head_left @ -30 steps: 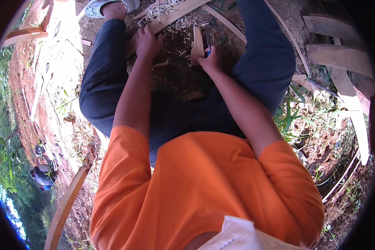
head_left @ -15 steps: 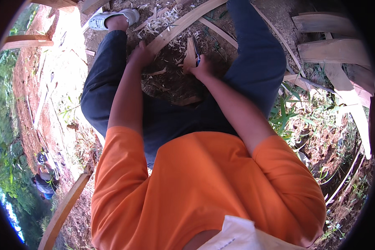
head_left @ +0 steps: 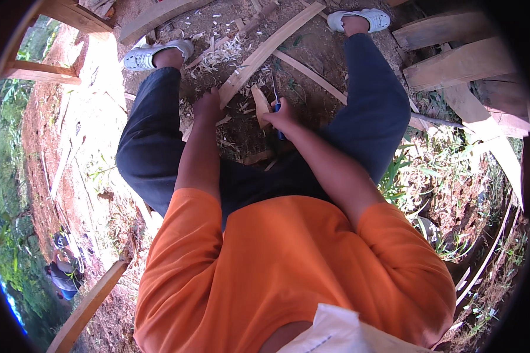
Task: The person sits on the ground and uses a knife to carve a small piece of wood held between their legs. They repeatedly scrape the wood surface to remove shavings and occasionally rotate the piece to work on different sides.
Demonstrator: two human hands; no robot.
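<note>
My left hand [head_left: 208, 107] is closed around the near end of a long, flat wooden strip [head_left: 265, 52], which slants away to the upper right. Between my knees, my right hand [head_left: 284, 116] grips a tool with a blue handle [head_left: 279, 133] and a thin metal shaft pointing away from me; its exact kind is unclear. A short, pale tapered piece of wood [head_left: 261, 105] sits against the thumb side of that hand, apparently held along with the tool. The fingers of my left hand are partly hidden by its back.
Curly wood shavings [head_left: 225, 54] litter the dirt beyond my left hand. Another thin strip [head_left: 312, 76] lies on the ground. Wide boards [head_left: 453, 63] are stacked at the right. A curved timber [head_left: 88, 306] stands at lower left. Another person [head_left: 63, 273] is far off left.
The view has shifted, bringing both my shoes into sight. My left hand and the strip sit lower in the picture. The blue-handled tool and the short wood piece show more fully in my right hand.
</note>
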